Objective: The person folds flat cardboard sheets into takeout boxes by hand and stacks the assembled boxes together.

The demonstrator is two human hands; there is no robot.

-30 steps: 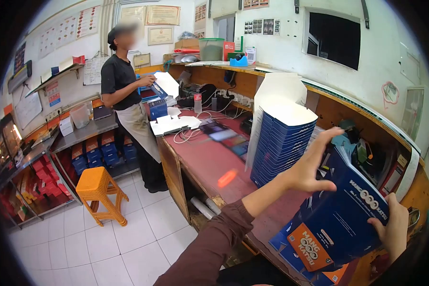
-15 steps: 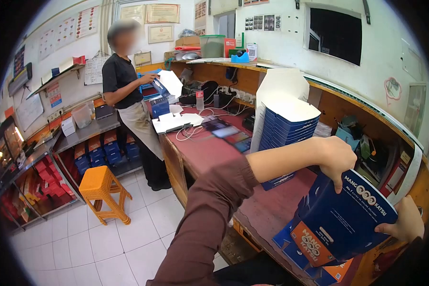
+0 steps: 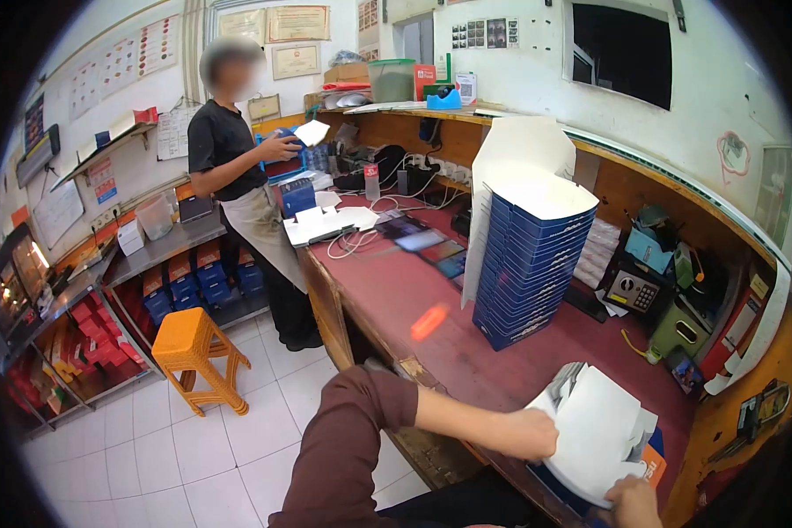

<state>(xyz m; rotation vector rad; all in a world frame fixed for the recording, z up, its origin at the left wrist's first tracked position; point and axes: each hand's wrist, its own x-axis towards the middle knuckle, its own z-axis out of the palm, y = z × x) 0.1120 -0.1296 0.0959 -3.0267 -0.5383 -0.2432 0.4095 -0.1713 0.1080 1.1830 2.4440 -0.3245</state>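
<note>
Carton [image 3: 594,422] lay between the left hand [image 3: 532,436], fingers clamped on its edge, and the right hand [image 3: 635,504], whose grip was unclear.

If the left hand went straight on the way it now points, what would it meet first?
The white carton, directly in front of the left hand; the two appear to be touching, though depth there is hard to judge.

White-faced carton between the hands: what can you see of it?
The white-faced carton looks like plain paperboard, with a curved lower edge and notched flaps at the right. It lies over the near side of the red table. The left hand touches its left side, the right hand its lower right corner. Past its right edge shows an orange patch.
</note>
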